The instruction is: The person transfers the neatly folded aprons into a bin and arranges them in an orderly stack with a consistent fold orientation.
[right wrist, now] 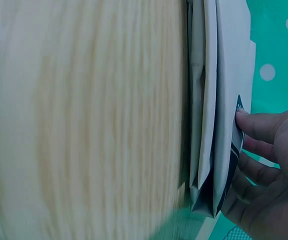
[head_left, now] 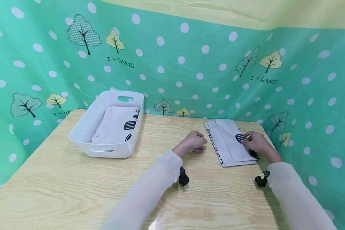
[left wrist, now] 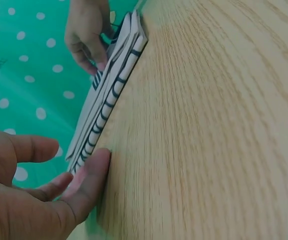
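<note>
A folded white cloth point(head_left: 228, 143) with black lettering and utensil prints lies flat in layers at the table's right rear. My right hand point(head_left: 256, 142) is at its right side, bent fingers and thumb pinching the upper layer near a printed spatula. In the right wrist view, the thumb of that hand point(right wrist: 274, 160) meets the cloth point(right wrist: 229, 75), with some fingertips hidden behind it. Just off the lettered left edge is my left hand point(head_left: 193, 142), holding nothing. The left wrist view shows its thumb and fingers point(left wrist: 96, 170) spread apart near the cloth's end.
A white plastic basket point(head_left: 103, 150) with handle slots stands at the left rear, another folded printed white cloth point(head_left: 115, 123) inside. Green dotted fabric point(head_left: 172, 76) hangs behind and beside the wooden table point(head_left: 83, 188).
</note>
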`<move>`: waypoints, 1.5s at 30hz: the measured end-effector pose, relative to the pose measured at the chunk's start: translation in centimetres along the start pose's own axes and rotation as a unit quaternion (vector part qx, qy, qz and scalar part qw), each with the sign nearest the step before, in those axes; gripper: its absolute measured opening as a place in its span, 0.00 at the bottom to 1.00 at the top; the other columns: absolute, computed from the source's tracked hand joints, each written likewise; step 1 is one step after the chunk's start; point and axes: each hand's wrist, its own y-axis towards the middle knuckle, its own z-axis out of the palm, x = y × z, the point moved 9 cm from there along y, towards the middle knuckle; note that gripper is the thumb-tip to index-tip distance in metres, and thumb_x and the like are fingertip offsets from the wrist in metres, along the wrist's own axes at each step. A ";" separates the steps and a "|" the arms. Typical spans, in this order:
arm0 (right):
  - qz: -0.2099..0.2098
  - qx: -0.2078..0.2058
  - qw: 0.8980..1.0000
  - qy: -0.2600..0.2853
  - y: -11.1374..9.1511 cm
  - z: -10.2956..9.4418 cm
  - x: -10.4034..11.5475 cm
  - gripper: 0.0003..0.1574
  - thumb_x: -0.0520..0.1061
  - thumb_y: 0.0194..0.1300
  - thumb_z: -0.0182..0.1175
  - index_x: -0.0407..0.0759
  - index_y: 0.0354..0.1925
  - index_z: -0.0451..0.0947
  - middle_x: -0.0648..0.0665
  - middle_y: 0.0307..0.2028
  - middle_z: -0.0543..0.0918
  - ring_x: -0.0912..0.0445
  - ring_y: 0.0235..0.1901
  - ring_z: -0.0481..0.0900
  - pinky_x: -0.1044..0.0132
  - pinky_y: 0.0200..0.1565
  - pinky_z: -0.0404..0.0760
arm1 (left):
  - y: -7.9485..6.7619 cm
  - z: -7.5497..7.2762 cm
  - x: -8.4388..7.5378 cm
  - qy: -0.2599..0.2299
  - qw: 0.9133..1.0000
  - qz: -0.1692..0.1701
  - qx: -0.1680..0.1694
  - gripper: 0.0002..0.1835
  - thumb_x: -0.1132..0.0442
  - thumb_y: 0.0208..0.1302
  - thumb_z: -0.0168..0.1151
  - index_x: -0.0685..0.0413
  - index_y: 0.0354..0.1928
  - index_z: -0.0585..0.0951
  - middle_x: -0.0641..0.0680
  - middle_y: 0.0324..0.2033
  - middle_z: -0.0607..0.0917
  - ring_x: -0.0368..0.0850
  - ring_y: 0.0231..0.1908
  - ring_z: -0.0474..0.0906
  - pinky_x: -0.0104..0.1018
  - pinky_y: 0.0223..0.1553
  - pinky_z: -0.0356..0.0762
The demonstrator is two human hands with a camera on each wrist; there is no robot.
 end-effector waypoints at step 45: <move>0.078 0.032 0.980 0.178 -0.7 2.7 2.3 0.30 0.46 0.76 0.58 0.28 0.67 0.70 0.32 0.51 0.81 0.49 0.43 0.82 0.56 0.43 0.87 | 0.3 -1.8 0.1 -0.047 0.994 0.027 -0.097 0.23 0.66 0.73 0.60 0.66 0.67 0.72 0.58 0.46 0.80 0.52 0.43 0.81 0.42 0.45 0.86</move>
